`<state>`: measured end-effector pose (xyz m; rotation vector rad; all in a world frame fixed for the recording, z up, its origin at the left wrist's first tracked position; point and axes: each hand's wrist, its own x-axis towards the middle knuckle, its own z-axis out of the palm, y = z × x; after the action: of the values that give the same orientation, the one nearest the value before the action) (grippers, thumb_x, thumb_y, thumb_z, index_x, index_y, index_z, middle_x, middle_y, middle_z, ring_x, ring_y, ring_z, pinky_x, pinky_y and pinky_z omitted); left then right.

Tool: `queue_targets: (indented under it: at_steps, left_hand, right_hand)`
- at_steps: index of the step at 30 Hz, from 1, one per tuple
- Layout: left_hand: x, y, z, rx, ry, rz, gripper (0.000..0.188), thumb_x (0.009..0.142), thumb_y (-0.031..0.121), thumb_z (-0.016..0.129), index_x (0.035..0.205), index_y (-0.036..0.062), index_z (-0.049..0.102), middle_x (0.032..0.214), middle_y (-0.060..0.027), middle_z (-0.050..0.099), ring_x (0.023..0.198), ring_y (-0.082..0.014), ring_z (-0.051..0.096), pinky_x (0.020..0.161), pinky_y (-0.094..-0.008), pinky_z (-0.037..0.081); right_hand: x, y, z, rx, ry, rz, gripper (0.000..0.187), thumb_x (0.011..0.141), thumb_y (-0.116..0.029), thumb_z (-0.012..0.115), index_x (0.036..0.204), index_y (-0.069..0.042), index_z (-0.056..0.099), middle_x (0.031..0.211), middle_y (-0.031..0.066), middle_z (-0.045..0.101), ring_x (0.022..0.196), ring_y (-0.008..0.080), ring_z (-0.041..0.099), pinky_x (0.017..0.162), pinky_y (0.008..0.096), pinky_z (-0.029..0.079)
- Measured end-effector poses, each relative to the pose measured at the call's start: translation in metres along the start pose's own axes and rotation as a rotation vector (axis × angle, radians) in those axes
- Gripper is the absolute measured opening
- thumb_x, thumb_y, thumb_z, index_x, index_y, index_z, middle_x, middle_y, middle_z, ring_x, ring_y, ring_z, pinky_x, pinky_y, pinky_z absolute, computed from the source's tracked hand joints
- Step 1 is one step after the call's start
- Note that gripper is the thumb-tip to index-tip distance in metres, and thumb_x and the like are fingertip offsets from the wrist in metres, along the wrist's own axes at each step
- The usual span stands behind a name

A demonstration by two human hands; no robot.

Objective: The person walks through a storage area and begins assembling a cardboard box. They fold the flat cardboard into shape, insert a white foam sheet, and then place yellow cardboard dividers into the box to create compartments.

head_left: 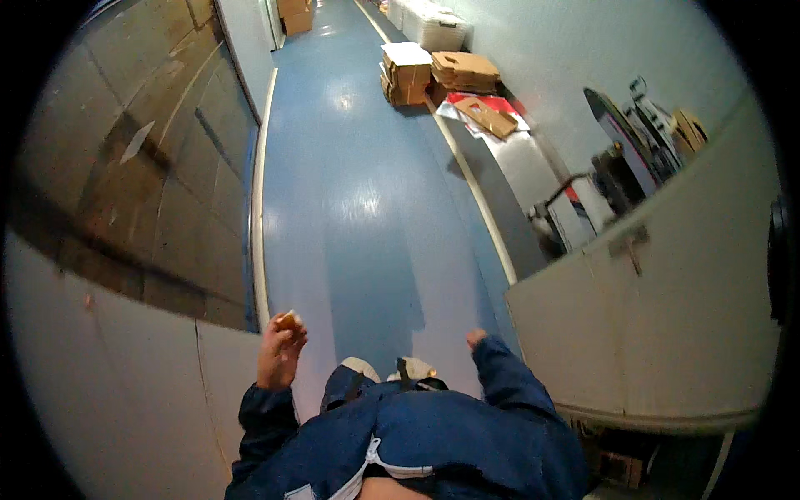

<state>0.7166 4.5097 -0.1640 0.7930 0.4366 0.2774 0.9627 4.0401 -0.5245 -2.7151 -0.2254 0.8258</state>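
My left hand (278, 357) is raised at the left side of my body, fingers bent round a small orange-brown and white object (289, 320). It sticks out at the fingertips, and its kind is too small to make out. On the other side, my right hand (477, 337) hangs low beside the navy jacket sleeve. Little of that hand shows past the cuff, and its fingers are hidden. Nothing is seen touching it.
A blue floor (367, 179) runs ahead between pale lines. Grey panels (650, 333) flank me at right. Farther along stand cardboard stacks (407, 75), flattened cartons (463, 70), a clear plastic bin (437, 29) and equipment (625, 158). At left is a large brown panelled surface (158, 150).
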Motion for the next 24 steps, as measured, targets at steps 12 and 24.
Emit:
queue_targets:
  at_steps: [12,24]
  left_hand:
    - [0.441,0.174,-0.008,-0.182,0.108,0.118,0.033,0.092,0.024,0.055,0.12,0.0077,0.052,0.099,-0.0048,0.057,0.086,-0.0154,0.055,0.076,-0.0299,0.048]
    - [0.934,0.359,0.179,0.181,-0.187,0.403,0.036,0.089,0.011,0.053,0.123,0.0053,0.043,0.114,-0.0105,0.051,0.104,-0.0208,0.055,0.096,-0.0345,0.043]
  right_hand:
    - [0.371,-0.309,-0.149,-0.13,-0.101,-0.167,0.025,0.083,-0.024,0.053,0.096,-0.007,0.065,0.098,0.0199,0.064,0.086,0.0375,0.06,0.074,0.0483,0.048]
    - [0.687,-0.267,-0.257,0.085,-0.086,-0.02,0.024,0.084,-0.027,0.053,0.088,-0.01,0.069,0.092,0.0127,0.066,0.087,0.0309,0.062,0.072,0.0406,0.051]
